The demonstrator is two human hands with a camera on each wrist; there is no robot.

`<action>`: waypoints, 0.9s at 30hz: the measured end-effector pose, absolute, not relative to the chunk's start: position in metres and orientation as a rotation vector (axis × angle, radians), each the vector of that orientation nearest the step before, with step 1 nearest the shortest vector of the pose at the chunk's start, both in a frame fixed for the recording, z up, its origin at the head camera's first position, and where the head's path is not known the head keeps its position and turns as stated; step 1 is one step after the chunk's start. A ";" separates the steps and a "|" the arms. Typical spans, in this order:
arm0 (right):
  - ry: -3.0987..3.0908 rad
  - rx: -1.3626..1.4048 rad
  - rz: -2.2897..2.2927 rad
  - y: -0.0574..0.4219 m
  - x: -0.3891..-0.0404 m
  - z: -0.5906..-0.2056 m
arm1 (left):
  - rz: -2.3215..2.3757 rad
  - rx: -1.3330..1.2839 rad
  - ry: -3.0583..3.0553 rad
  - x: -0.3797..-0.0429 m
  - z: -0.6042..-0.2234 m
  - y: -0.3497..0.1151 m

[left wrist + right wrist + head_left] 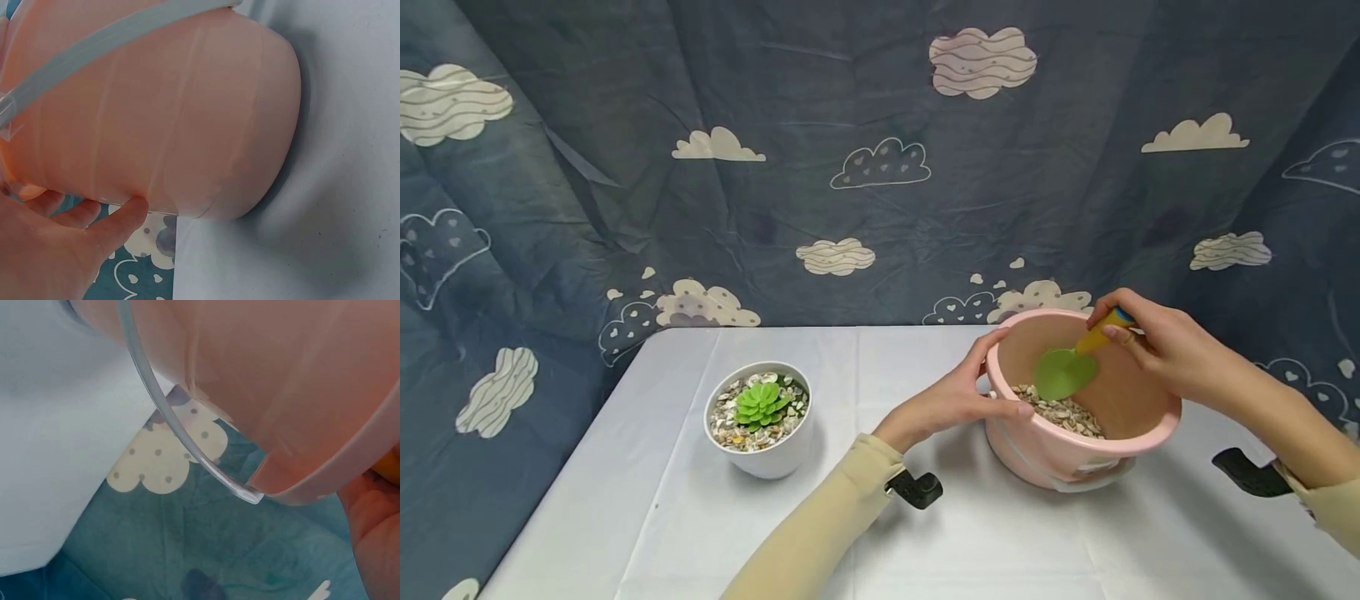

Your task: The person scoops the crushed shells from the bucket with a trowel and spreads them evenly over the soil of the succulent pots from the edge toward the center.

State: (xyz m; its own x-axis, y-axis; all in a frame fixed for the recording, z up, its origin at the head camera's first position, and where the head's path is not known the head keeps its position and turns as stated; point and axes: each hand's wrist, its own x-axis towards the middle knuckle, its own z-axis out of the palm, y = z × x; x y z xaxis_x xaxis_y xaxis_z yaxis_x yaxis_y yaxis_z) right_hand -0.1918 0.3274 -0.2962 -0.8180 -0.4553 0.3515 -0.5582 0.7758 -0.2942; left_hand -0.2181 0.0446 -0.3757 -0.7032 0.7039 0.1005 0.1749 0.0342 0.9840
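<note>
On the right of the table stands a pink bucket (pixel 1026 450) with pale mixed pebbles (pixel 1071 418) at its bottom. My left hand (pixel 943 396) holds its left side, the thumb at the near rim and the fingers along the outer wall (pixel 119 219). A small toy shovel (pixel 1066 373) has a green blade and a yellow handle with a blue end. The handle is gripped by my right hand (pixel 1176 350) over the bucket's right rim. Its blade points down inside the bucket, just above the pebbles. Only part of that hand (pixel 375 531) shows in the right wrist view.
A white pot (pixel 775 458) with a green succulent (pixel 762 405) among pebbles stands to the left on the white-covered table (pixel 700 533). The bucket's pale handle (pixel 169 412) hangs down along its outside. Behind the table hangs a dark cloth (pixel 850 217) with cloud prints.
</note>
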 end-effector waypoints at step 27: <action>-2.929 0.727 0.583 0.336 -0.190 -0.284 | 1.766 0.884 1.891 -0.217 -0.378 0.045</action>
State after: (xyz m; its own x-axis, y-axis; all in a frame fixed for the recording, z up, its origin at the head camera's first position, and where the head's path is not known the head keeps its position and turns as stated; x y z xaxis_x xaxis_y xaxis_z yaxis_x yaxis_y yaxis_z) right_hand -0.1900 0.3358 -0.2844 -0.8860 -0.4374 0.1540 -0.4631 0.8165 -0.3448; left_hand -0.2166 0.0446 -0.3784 -0.7178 0.6847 0.1265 0.1727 -0.0009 0.9850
